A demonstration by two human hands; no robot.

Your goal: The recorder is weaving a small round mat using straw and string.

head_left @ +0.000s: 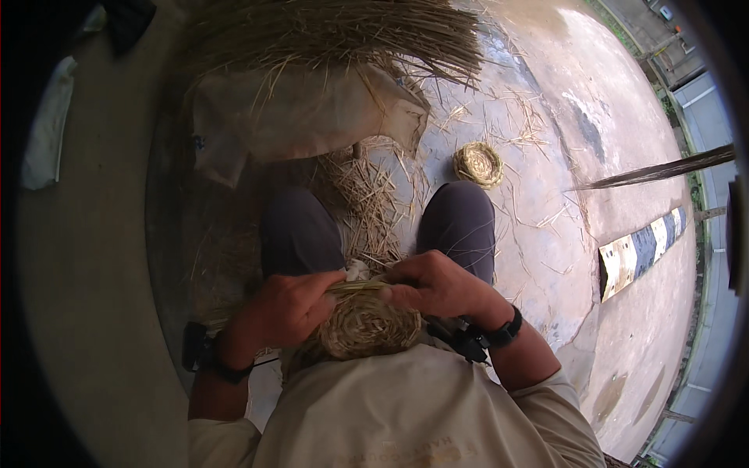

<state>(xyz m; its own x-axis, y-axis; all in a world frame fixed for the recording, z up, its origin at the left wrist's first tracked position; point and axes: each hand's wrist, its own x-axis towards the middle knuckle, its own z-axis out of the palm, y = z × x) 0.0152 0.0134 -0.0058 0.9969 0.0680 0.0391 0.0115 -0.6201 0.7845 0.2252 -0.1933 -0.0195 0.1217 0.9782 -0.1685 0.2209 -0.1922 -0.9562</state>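
Observation:
Close to my body, above my lap, I hold a round coiled straw basket (pixel 368 324), its spiral face toward me. My left hand (pixel 300 306) is closed on the basket's far left rim. On the far right rim, my right hand (pixel 425 282) grips with its thumb laid along the edge and its fingers curled behind. The fingers of both hands are partly hidden. Strands of straw run along the rim between the two hands. Each wrist wears a dark band with a small device.
A finished-looking small straw basket (pixel 478 164) sits on the floor beyond my right knee. Ahead, a large straw bundle (pixel 343 35) lies over a pale plastic sheet (pixel 296 113). Loose straw (pixel 367 195) litters the ground between my knees. A striped block (pixel 641 253) and a thin pole (pixel 659 168) are at right.

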